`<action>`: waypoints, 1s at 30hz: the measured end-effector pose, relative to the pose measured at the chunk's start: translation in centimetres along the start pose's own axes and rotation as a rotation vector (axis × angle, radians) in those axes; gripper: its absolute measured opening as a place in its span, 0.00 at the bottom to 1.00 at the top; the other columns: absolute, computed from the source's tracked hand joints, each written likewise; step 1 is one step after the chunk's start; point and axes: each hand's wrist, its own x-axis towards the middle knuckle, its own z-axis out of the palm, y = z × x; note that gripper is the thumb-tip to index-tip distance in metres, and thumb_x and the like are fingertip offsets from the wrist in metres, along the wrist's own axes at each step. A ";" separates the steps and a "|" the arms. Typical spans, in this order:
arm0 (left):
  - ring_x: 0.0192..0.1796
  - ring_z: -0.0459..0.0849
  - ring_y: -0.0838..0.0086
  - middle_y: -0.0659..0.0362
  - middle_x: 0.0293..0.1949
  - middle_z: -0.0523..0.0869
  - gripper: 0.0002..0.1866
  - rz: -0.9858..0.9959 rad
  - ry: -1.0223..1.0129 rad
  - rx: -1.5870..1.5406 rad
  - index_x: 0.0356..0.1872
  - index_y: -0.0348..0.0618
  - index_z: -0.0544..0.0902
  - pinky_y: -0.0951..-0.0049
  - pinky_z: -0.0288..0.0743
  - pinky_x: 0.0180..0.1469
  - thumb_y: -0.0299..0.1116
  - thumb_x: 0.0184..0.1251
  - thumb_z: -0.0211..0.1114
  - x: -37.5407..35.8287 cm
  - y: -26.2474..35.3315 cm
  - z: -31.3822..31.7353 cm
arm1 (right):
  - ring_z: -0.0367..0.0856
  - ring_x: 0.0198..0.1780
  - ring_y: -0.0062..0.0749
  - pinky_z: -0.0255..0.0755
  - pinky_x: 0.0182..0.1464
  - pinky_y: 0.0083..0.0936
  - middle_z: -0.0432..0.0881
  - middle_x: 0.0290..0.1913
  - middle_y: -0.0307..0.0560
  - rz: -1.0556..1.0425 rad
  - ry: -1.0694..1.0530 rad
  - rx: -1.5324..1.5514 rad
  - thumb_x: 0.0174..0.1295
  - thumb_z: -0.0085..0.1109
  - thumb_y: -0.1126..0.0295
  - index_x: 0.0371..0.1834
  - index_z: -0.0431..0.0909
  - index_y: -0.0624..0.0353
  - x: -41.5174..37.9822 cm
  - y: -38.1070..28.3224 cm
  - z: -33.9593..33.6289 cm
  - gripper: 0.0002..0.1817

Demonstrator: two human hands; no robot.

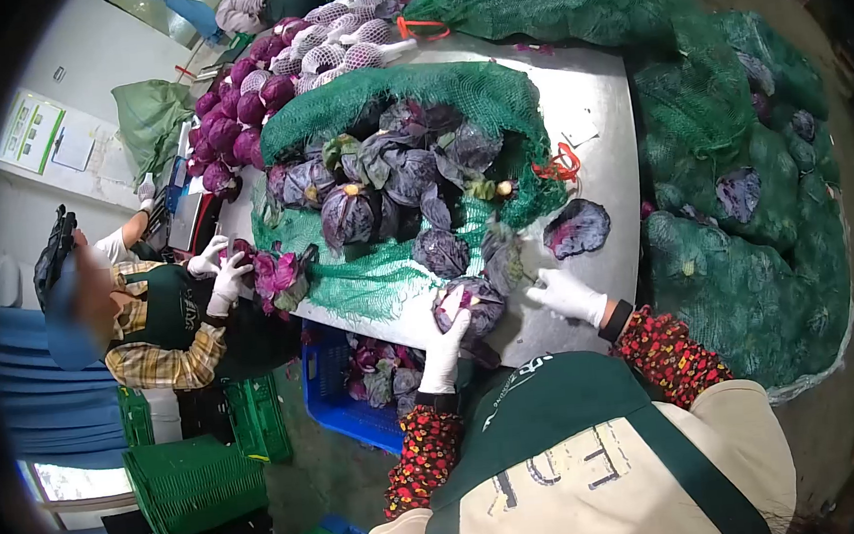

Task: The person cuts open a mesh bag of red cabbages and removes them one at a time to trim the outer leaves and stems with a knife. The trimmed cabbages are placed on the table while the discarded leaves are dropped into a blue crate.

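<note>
My left hand (443, 354), in a white glove, grips a red cabbage (478, 311) at the near edge of the metal table, its fingers against the pale cut stem end. To its right, my white-gloved right hand (572, 297) is stretched out with fingers apart. Its fingertips come right up to the end of a loose, dull purple-green cabbage leaf (501, 251). Another dark outer leaf (577, 228) lies flat on the table beyond that hand. A whole unpeeled cabbage (440, 253) sits just behind the one I hold.
An opened green mesh sack (393, 89) spills cabbages over the table (590, 104). Peeled cabbages (234, 111) are piled at the back left, some in white foam nets. A co-worker (164, 298) handles a cabbage at left. Below is a blue crate (322, 401); full sacks (739, 283) stand right.
</note>
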 end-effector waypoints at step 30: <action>0.64 0.71 0.68 0.55 0.62 0.71 0.48 -0.028 -0.534 0.123 0.73 0.43 0.55 0.65 0.64 0.68 0.37 0.55 0.76 6.0 2.9 2.0 | 0.83 0.23 0.47 0.75 0.26 0.41 0.83 0.23 0.51 -0.496 -0.013 -0.564 0.71 0.42 0.47 0.66 0.66 0.47 3.7 -3.4 -1.5 0.26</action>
